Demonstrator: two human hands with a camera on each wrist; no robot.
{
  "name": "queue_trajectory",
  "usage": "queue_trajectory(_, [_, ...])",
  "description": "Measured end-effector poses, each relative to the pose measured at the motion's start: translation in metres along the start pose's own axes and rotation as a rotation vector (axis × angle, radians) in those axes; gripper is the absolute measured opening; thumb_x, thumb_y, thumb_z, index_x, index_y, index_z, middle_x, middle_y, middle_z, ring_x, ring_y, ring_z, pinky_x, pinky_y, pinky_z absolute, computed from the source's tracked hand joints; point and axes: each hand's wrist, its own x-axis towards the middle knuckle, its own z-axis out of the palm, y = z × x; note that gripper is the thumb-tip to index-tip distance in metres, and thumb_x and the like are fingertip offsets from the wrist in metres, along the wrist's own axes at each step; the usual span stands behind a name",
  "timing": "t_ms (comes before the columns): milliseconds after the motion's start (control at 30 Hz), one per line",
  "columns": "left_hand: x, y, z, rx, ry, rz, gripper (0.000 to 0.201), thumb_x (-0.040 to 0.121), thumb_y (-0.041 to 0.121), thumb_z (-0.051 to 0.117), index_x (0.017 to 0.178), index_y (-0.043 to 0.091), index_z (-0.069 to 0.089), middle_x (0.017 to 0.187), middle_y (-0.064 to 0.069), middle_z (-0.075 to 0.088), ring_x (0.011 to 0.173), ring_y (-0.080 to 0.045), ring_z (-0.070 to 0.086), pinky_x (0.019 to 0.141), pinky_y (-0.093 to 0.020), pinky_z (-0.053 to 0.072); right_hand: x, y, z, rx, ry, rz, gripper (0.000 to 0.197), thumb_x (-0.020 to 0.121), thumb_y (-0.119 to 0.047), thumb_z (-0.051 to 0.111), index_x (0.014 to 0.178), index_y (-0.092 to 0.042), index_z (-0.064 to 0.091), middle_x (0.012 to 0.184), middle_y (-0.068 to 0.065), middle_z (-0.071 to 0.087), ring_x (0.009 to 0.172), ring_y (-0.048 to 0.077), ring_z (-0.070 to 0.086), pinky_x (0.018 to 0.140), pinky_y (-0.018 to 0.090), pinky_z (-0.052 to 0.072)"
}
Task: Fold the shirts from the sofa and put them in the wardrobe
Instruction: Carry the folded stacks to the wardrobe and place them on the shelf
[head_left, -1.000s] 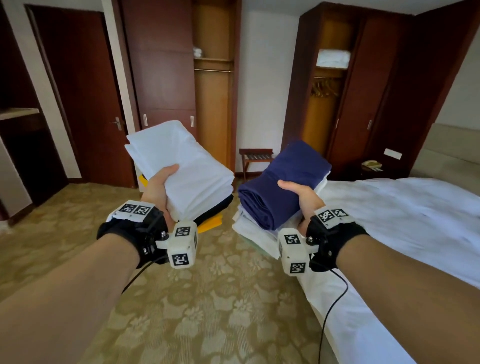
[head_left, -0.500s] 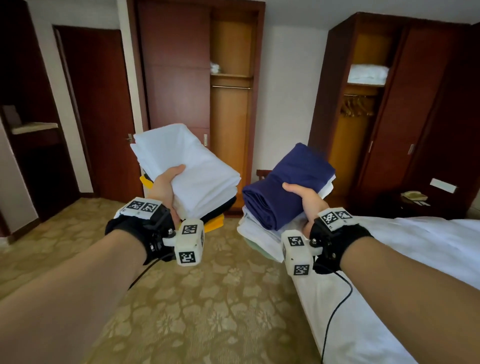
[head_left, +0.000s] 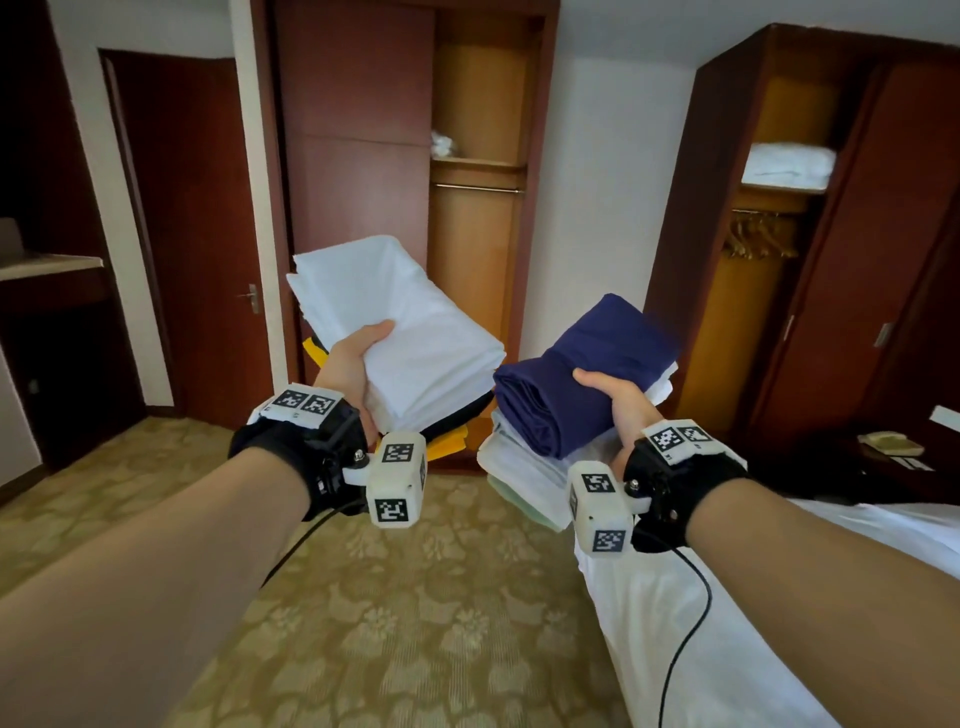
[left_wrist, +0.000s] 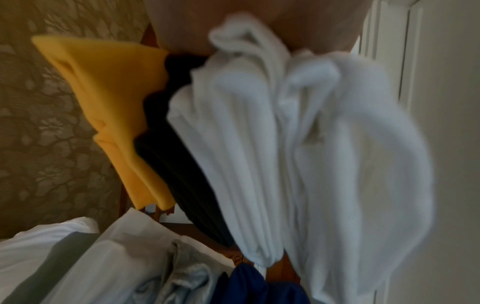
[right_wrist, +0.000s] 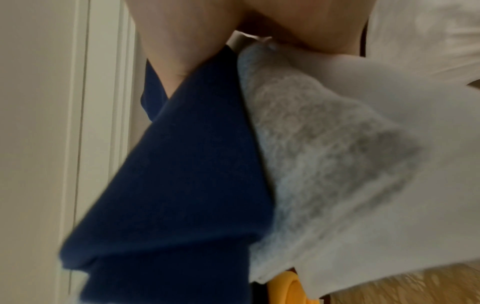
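My left hand (head_left: 358, 364) grips a stack of folded shirts, its thumb lying on the white top shirt (head_left: 405, 322). A black shirt (left_wrist: 176, 164) and a yellow shirt (left_wrist: 114, 102) sit under the white ones. My right hand (head_left: 613, 400) grips a second stack, thumb pressed on a navy shirt (head_left: 587, 374) that lies over white and grey shirts (head_left: 524, 467). Both stacks are held up at chest height. Ahead stand an open wardrobe (head_left: 478, 218) with a shelf and a rail, and a second open wardrobe (head_left: 779, 270) to the right.
A bed with white sheets (head_left: 727, 623) runs along my right side. Patterned carpet (head_left: 389, 597) lies between me and the wardrobes. A dark door (head_left: 197, 234) is at the left. Folded white linen (head_left: 787, 166) sits on the right wardrobe's shelf above hangers. A bedside phone (head_left: 891, 444) stands at far right.
Both stacks stay gripped the same way. The view has swung left and the wardrobes and door look larger and nearer; less of the bed shows.
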Motion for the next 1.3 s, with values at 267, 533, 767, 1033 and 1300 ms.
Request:
queue_trajectory(267, [0.172, 0.032, 0.021, -0.039, -0.044, 0.034, 0.028, 0.082, 0.037, 0.073, 0.099, 0.015, 0.070, 0.090, -0.008, 0.076, 0.077, -0.029, 0.071, 0.079, -0.041, 0.056, 0.146, -0.035, 0.078, -0.046, -0.065, -0.039, 0.064, 0.052, -0.037, 0.088, 0.109, -0.013, 0.071, 0.094, 0.004, 0.076, 0.086, 0.030, 0.073, 0.081, 0.041, 0.057])
queue_trajectory(533, [0.336, 0.039, 0.061, -0.083, -0.101, 0.010, 0.041, 0.076, 0.038, 0.077, 0.111, 0.017, 0.071, 0.104, -0.010, 0.075, 0.098, -0.034, 0.070, 0.092, -0.049, 0.052, 0.287, -0.062, 0.132, 0.003, -0.094, -0.078, 0.045, 0.069, -0.029, 0.081, 0.110, -0.012, 0.070, 0.097, 0.007, 0.075, 0.091, 0.031, 0.072, 0.079, 0.042, 0.058])
queue_trajectory(767, [0.485, 0.026, 0.110, -0.104, -0.082, 0.020, 0.041, 0.077, 0.039, 0.076, 0.111, 0.016, 0.071, 0.104, -0.010, 0.075, 0.098, -0.034, 0.070, 0.091, -0.050, 0.053, 0.434, -0.081, 0.156, 0.018, -0.116, -0.121, 0.036, 0.076, -0.025, 0.077, 0.108, -0.010, 0.071, 0.095, 0.007, 0.076, 0.090, 0.029, 0.071, 0.072, 0.034, 0.057])
queue_trajectory(1033, [0.647, 0.036, 0.181, -0.076, -0.057, 0.085, 0.046, 0.073, 0.042, 0.079, 0.110, 0.015, 0.072, 0.109, -0.011, 0.073, 0.102, -0.036, 0.069, 0.095, -0.055, 0.050, 0.602, -0.130, 0.188, 0.039, -0.175, -0.145, 0.020, 0.078, -0.024, 0.075, 0.094, -0.012, 0.072, 0.084, 0.003, 0.076, 0.080, 0.023, 0.070, 0.070, 0.031, 0.054])
queue_trajectory(1300, [0.798, 0.047, 0.219, -0.078, -0.090, 0.076, 0.045, 0.076, 0.043, 0.076, 0.113, 0.018, 0.071, 0.108, -0.008, 0.074, 0.100, -0.034, 0.069, 0.093, -0.051, 0.051, 0.751, -0.149, 0.234, 0.040, -0.177, -0.170, 0.015, 0.081, -0.026, 0.071, 0.089, -0.013, 0.072, 0.075, -0.001, 0.075, 0.072, 0.017, 0.069, 0.063, 0.027, 0.050])
